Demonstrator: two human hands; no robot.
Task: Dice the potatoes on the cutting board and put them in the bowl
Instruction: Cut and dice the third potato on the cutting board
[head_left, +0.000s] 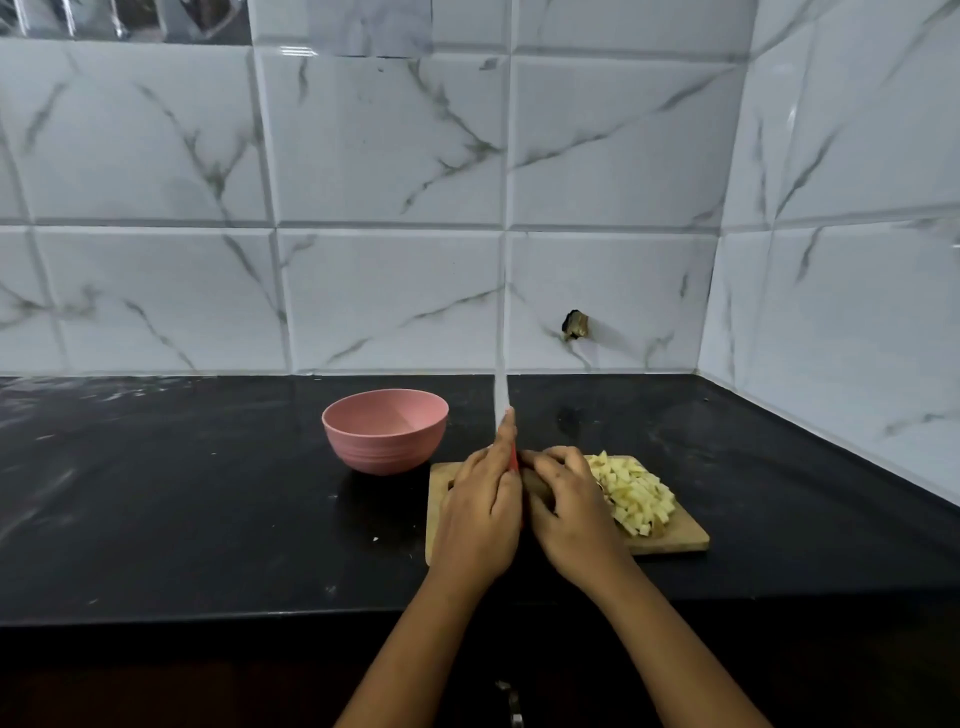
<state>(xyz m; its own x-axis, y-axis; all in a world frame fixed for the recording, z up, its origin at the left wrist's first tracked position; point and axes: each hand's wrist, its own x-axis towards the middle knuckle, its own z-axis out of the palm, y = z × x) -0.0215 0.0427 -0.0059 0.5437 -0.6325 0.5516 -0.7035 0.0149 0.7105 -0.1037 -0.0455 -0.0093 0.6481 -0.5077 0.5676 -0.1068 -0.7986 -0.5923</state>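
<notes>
Wooden board (685, 535): left hand (480, 519) grips knife (500, 384), right hand (571, 514) holds potato (535, 484).

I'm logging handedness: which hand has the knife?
The left hand, gripping the red-handled knife; the right hand only steadies a potato on the cutting board.

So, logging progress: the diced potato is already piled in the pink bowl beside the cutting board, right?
Not quite: the head view shows the diced potato piled on the wooden cutting board; the pink bowl beside it holds nothing.
</notes>
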